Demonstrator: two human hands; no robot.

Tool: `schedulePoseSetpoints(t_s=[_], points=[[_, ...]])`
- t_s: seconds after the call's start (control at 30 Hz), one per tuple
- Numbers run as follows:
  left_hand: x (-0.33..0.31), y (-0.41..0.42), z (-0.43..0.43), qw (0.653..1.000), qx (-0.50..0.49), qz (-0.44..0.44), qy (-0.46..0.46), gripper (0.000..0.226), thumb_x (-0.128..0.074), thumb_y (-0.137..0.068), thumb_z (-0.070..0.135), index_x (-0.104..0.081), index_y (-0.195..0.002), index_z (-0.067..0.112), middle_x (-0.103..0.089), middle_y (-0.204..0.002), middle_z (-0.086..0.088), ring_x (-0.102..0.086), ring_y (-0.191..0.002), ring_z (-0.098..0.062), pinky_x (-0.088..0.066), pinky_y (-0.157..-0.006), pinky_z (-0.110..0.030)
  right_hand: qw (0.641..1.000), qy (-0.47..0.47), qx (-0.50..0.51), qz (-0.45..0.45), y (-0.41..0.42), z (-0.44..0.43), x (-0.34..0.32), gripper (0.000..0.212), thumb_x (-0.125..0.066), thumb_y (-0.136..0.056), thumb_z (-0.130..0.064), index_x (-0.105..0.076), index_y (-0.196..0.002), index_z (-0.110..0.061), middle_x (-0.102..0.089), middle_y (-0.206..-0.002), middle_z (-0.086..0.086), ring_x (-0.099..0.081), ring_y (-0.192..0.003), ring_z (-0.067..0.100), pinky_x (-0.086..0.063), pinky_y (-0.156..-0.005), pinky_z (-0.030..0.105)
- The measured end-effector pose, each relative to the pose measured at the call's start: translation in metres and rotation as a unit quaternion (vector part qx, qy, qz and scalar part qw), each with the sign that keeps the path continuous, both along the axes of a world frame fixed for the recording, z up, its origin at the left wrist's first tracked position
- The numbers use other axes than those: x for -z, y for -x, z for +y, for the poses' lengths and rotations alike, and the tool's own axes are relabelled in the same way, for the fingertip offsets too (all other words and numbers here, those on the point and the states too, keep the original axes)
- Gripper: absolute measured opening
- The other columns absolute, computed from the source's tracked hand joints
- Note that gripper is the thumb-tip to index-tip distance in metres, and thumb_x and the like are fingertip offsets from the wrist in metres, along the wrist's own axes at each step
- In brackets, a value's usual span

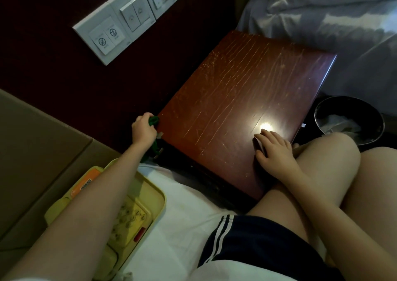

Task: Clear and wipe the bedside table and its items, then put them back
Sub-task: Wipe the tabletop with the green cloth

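- Bedside table (236, 100): the dark red-brown top carries no items. It shows long pale scratches and a bright lamp glare near the front.
- Green cloth (153, 121): bunched at the table's left edge, touching the corner rim, with a tail hanging down the table's side.
- Left hand (143, 130): fingers curled tight round the cloth, holding it against that left edge.
- Right hand (274, 149): palm down on the tabletop near its front right corner, fingers spread and holding nothing. It looks like a bracing hand.
- Step in hand, by my reading: clearing is done and wiping is on, now at the edge rather than the top.
- Yellow tray (161, 197): on the white bedsheet (184, 194) to the front left of the table. It holds what looks like a push-button telephone (129, 216), partly hidden by the left forearm.
- Dark bin (318, 113): just right of the table, with crumpled material inside.
- Switch panel (120, 20): on the wall behind the table, to the left.
- Next move calls for: running the cloth along the remaining edges, then wiping the tray items before they return.
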State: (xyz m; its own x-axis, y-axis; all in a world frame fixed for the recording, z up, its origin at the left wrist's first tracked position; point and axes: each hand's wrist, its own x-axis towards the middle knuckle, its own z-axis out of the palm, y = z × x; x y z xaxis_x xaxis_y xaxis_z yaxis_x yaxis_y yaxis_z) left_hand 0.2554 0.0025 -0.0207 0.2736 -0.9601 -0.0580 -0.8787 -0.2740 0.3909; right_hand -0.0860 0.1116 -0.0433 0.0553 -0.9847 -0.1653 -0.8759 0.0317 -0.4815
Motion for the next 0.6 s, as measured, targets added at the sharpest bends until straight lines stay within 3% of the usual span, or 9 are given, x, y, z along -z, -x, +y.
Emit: schedulePoseSetpoints(t_s=[0.27,0.6], points=[[0.024,0.0,0.004,0.998,0.035,-0.039,0.034,0.045,-0.044,-0.092,-0.006,-0.049,-0.135,0.003,-0.047,-0.137,-0.016,-0.041,-0.124,-0.034,-0.038,-0.104,-0.041,1.0,-0.016,-0.004,0.01,-0.002,-0.003,-0.001,0.052,-0.04,-0.094,-0.029,-0.032,-0.145,-0.019,-0.022,-0.155,0.003,-0.01,-0.144,0.022,-0.006,-0.113,0.04],[0.034,0.04,0.064,0.988,0.147,-0.005,0.054,0.045,-0.045,-0.091,-0.008,-0.049,-0.135,0.002,-0.048,-0.133,-0.017,-0.039,-0.127,-0.031,-0.031,-0.106,-0.033,1.0,-0.014,-0.006,0.017,-0.003,-0.005,0.0,0.052,-0.044,-0.095,-0.024,-0.032,-0.145,-0.019,-0.022,-0.155,0.003,-0.01,-0.144,0.022,-0.007,-0.112,0.038]])
